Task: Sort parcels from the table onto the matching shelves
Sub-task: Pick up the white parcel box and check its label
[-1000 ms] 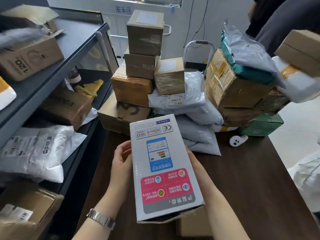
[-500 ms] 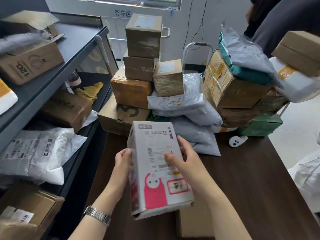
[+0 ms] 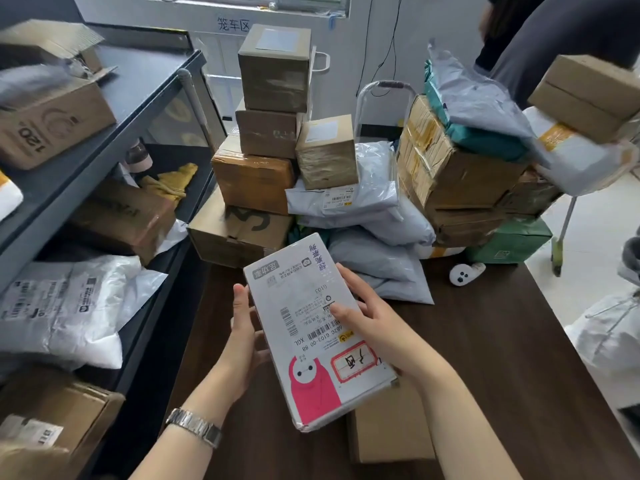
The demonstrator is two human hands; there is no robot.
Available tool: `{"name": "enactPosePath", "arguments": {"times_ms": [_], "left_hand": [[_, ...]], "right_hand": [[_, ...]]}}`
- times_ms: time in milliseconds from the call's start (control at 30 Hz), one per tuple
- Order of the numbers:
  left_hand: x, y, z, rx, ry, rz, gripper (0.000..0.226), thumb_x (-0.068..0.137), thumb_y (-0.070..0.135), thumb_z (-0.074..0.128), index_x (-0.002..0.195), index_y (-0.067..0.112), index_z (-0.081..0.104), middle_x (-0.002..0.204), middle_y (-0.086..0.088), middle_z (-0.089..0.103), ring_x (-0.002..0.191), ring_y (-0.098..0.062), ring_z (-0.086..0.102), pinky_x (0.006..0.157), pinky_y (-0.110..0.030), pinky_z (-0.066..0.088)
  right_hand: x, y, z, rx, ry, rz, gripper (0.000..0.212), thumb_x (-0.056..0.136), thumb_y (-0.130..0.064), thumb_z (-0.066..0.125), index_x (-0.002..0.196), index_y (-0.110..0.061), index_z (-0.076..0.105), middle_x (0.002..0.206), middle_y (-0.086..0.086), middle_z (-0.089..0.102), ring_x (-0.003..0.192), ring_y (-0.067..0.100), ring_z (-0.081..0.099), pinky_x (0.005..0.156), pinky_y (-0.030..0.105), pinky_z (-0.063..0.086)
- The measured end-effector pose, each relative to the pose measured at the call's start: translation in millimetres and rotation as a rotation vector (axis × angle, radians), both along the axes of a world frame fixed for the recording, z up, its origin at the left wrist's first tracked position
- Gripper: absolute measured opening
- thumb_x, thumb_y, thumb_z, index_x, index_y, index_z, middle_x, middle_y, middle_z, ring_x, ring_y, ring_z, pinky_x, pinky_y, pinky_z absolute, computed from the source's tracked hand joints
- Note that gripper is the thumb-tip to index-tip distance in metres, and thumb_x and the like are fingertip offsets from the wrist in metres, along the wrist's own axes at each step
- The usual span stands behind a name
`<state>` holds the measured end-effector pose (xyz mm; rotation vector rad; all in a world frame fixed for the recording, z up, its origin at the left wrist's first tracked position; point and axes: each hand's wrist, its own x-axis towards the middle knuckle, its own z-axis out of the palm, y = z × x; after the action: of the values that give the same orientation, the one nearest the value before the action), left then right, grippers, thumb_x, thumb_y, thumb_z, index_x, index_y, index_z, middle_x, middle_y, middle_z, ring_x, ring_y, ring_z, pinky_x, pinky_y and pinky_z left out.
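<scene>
I hold a flat white parcel box [image 3: 311, 344] above the dark wooden table [image 3: 502, 358], its shipping label and a pink cartoon figure facing up. My left hand [image 3: 244, 327] grips its left edge. My right hand [image 3: 367, 318] lies over the label and grips the right edge. A pile of brown cartons [image 3: 263, 161] and grey mailer bags [image 3: 374, 258] fills the far end of the table. The dark metal shelf unit [image 3: 104, 133] stands at the left, with cartons and white bags on its levels.
A small brown carton [image 3: 391, 431] lies on the table under the held parcel. A white device [image 3: 465, 271] sits by the bags. At the far right another person's arm [image 3: 554, 39] carries a brown box [image 3: 588, 95] over a stack of parcels.
The parcel has been turned over in my hands, from its printed back face, through its side, to the label face up. My right hand moved on top of it.
</scene>
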<state>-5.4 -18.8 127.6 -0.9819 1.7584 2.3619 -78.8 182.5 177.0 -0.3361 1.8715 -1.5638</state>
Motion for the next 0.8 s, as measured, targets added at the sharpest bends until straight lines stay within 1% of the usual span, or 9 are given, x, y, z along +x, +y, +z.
{"name": "enactPosePath", "arguments": {"times_ms": [100,167,300,400,467,567,633,700,800], "left_hand": [[2.1,-6.8,2.4,-0.031,0.013,-0.066,0.101,0.065,0.096,0.022,0.149,0.043,0.042,0.139,-0.002,0.061,0.107,-0.028,0.069,0.066,-0.04,0.065],[5.0,-13.1,7.6,-0.027,0.018,-0.088,0.114,0.054,0.105,0.027,0.151,0.047,0.037,0.132,0.014,0.057,0.111,-0.027,0.065,0.06,-0.035,0.064],[6.1,-22.9,16.4,-0.074,0.021,-0.164,0.118,0.039,0.103,0.053,0.143,0.05,0.035,0.122,0.019,0.06,0.102,-0.017,0.067,0.058,-0.038,0.064],[5.3,-27.0,16.7,-0.135,-0.001,-0.187,0.099,0.059,0.079,0.069,0.144,0.048,0.028,0.116,0.007,0.071,0.087,-0.014,0.079,0.06,-0.043,0.065],[7.6,-34.2,12.1,-0.106,0.006,-0.126,0.086,0.07,0.066,0.068,0.144,0.04,0.032,0.117,-0.001,0.074,0.091,-0.018,0.08,0.069,-0.051,0.066],[16.4,-42.1,5.0,0.115,0.052,-0.069,0.068,0.079,0.059,0.065,0.139,0.032,0.05,0.12,-0.012,0.077,0.103,-0.031,0.078,0.072,-0.052,0.064],[23.4,-39.8,-1.0,0.203,0.099,-0.079,0.055,0.085,0.058,0.061,0.133,0.032,0.058,0.121,-0.013,0.077,0.107,-0.033,0.076,0.073,-0.048,0.064],[27.0,-32.8,-6.4,0.208,0.131,-0.057,0.047,0.086,0.056,0.061,0.127,0.034,0.064,0.125,-0.015,0.074,0.107,-0.03,0.076,0.073,-0.045,0.064],[27.3,-20.6,-9.7,0.197,0.121,0.023,0.066,0.073,0.06,0.065,0.133,0.034,0.057,0.136,-0.017,0.063,0.105,-0.027,0.076,0.07,-0.037,0.063]], "right_hand": [[-8.6,5.2,7.8,-0.005,0.006,0.037,0.051,0.098,-0.032,0.067,0.134,-0.062,0.047,0.131,-0.009,0.072,0.104,0.022,0.078,0.079,0.038,0.065],[-11.6,5.6,10.1,-0.037,0.006,0.038,0.049,0.099,-0.03,0.066,0.135,-0.059,0.049,0.139,-0.01,0.066,0.105,0.021,0.078,0.08,0.037,0.065],[-4.1,0.6,-0.8,-0.071,0.006,0.001,0.054,0.095,-0.036,0.07,0.14,-0.057,0.05,0.137,-0.012,0.067,0.117,0.021,0.072,0.088,0.043,0.064],[-0.5,-2.3,-7.4,-0.082,-0.002,0.008,0.048,0.087,-0.049,0.07,0.13,-0.063,0.055,0.133,-0.019,0.069,0.121,0.012,0.069,0.093,0.039,0.061],[-3.5,2.1,-9.2,-0.134,-0.008,-0.036,0.053,0.08,-0.056,0.068,0.132,-0.056,0.056,0.14,-0.017,0.064,0.124,0.006,0.066,0.103,0.036,0.054],[-8.7,14.7,-14.9,-0.355,-0.093,-0.249,0.045,0.085,-0.034,0.068,0.129,-0.027,0.064,0.134,0.004,0.069,0.123,0.02,0.069,0.099,0.034,0.057],[-3.8,21.5,-15.8,-0.394,0.017,-0.371,0.03,0.087,-0.021,0.063,0.116,-0.016,0.071,0.121,0.01,0.075,0.117,0.027,0.071,0.095,0.035,0.06],[4.0,24.9,-15.8,-0.283,0.256,-0.523,0.019,0.088,-0.02,0.061,0.098,-0.012,0.075,0.104,0.004,0.079,0.102,0.02,0.074,0.089,0.03,0.059],[8.7,18.2,-6.6,-0.124,0.372,-0.651,0.031,0.085,-0.048,0.051,0.089,-0.024,0.069,0.095,-0.008,0.07,0.086,0.004,0.067,0.078,0.026,0.055]]}}
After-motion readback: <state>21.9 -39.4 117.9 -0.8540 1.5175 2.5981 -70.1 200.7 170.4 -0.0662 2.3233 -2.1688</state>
